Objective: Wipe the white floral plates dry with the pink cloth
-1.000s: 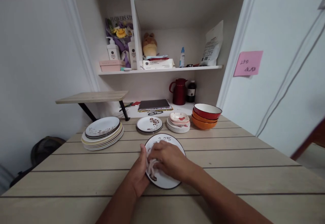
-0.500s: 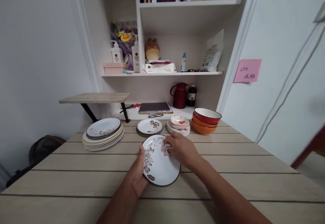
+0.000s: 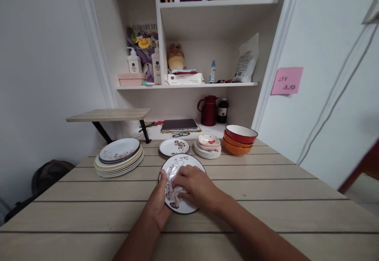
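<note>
A white plate [image 3: 192, 165] with a dark rim and brown flower pattern is held up over the table, tilted toward me. My left hand [image 3: 158, 199] grips its left edge, thumb on the face and fingers hidden underneath. My right hand [image 3: 197, 186] is closed on a crumpled pale tissue or cloth [image 3: 175, 196], pressed against the lower left of the plate's face. Just behind the plate lies a small stack of matching plates [image 3: 173, 147]. Right of that, heart-patterned small dishes [image 3: 209, 140] rest on a pile of small white plates [image 3: 207, 153].
Large plates [image 3: 118, 150] are stacked at the left beside a wooden riser [image 3: 109, 114]. Red and orange bowls [image 3: 239, 140] are nested at the right. Behind stand a red jug [image 3: 209, 111], a dark bottle [image 3: 222, 111] and a laptop [image 3: 179, 124] below white shelves [image 3: 189, 86].
My right hand has moved the tissue or cloth from the plate's upper right down to its lower left. The plate has shifted slightly left and up in view.
</note>
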Available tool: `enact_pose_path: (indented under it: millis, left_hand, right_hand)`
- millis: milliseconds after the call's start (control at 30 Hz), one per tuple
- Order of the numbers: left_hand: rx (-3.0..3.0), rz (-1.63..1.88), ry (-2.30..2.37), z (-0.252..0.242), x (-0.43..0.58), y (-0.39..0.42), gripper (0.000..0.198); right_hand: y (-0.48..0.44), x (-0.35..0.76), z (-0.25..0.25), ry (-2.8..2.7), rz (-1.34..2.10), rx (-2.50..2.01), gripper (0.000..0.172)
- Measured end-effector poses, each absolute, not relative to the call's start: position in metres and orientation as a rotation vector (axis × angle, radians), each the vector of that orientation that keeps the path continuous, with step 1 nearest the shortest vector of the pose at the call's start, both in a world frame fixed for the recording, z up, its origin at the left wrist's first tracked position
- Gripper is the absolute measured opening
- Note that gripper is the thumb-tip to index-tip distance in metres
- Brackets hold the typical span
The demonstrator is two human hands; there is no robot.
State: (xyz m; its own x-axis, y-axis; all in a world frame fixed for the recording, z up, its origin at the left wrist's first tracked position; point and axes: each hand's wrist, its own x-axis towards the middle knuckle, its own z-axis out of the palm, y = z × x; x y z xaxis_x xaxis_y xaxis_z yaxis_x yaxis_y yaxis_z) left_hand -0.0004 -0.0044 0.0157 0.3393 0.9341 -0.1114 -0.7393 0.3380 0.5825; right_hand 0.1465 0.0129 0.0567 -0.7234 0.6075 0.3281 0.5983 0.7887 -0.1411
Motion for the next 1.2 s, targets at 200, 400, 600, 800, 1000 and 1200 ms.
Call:
enact_pose_path:
  millis: [200,400,600,800,1000,1200]
  left_hand:
    - [0.474,1.216,0.528,0.018,0.004,-0.006,0.054]
    - [0.449,1.225,0.531,0.017,0.003,-0.005,0.054]
    - [0.378,1.293,0.567,0.020,0.000,-0.006,0.055]
    - [0.308,1.417,0.628,0.016,-0.003,-0.004,0.055]
    - [0.360,1.313,0.545,0.013,-0.006,-0.003,0.056]
    - [0.450,1.277,0.551,0.020,0.001,-0.005,0.050]
  right_hand:
    - [0.031,0.154,0.049,-2.362,-0.079,-1.041,0.035]
    - [0.040,0.165,0.049,-2.242,-0.192,-1.105,0.037]
    - [0.043,0.173,0.055,-2.239,-0.174,-1.310,0.031]
    - [0.024,0.174,0.062,-2.579,0.021,-1.273,0.023]
    - [0.013,0.153,0.056,-2.651,0.129,-1.010,0.027]
    - [0.019,0.143,0.052,-2.429,-0.099,-1.009,0.041]
